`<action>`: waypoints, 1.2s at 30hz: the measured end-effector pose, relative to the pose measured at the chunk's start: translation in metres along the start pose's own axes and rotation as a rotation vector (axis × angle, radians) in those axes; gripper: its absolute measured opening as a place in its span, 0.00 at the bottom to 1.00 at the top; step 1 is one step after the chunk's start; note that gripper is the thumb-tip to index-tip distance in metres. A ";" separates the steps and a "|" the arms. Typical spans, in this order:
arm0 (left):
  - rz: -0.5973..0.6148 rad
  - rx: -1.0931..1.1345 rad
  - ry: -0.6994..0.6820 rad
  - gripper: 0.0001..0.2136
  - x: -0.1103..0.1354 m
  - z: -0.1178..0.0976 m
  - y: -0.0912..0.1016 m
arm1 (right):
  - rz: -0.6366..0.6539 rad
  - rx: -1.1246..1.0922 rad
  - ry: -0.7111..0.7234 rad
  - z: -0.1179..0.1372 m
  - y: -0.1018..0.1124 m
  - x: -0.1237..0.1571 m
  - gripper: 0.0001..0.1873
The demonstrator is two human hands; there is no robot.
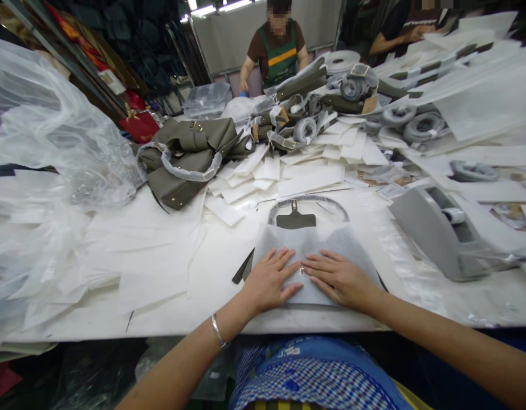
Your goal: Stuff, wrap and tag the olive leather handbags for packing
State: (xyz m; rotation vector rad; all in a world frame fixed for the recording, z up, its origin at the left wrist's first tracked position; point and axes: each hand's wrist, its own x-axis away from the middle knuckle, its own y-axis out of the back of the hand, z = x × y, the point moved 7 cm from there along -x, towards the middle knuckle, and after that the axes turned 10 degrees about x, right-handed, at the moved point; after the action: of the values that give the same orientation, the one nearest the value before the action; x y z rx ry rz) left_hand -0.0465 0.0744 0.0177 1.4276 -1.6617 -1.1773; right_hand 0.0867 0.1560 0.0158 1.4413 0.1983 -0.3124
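Note:
My left hand (pixel 269 279) and my right hand (pixel 337 277) lie flat, fingers stretched out, side by side on a sheet of grey foam wrap (pixel 314 242). The wrap covers an olive handbag (pixel 295 219) lying near the table's front edge; only its handle tab, wrapped handle arc and a dark corner at the left show. The fingertips of both hands almost meet at the middle of the wrap. A silver bangle sits on my left wrist.
More olive handbags (pixel 190 156) lie at the back left, next to clear plastic bags (pixel 44 136). White paper sheets (pixel 288 171), rolled straps (pixel 423 125) and a grey tape dispenser (pixel 442 230) crowd the white table (pixel 181 285). Two people work at the far side.

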 end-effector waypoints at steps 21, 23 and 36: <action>-0.221 -0.191 0.066 0.20 -0.024 0.032 0.027 | -0.005 0.221 -0.150 -0.053 -0.007 0.004 0.22; -0.199 -0.185 0.108 0.20 -0.035 0.036 0.031 | 0.060 0.266 -0.203 -0.065 -0.005 -0.003 0.22; 0.096 0.142 0.155 0.23 -0.061 0.051 0.041 | 0.114 0.098 -0.258 -0.081 0.026 -0.031 0.18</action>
State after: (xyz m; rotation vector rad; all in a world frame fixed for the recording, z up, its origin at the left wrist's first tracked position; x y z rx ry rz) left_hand -0.0964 0.1456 0.0405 1.4682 -1.7124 -0.8874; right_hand 0.0703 0.2414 0.0404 1.4872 -0.1097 -0.4150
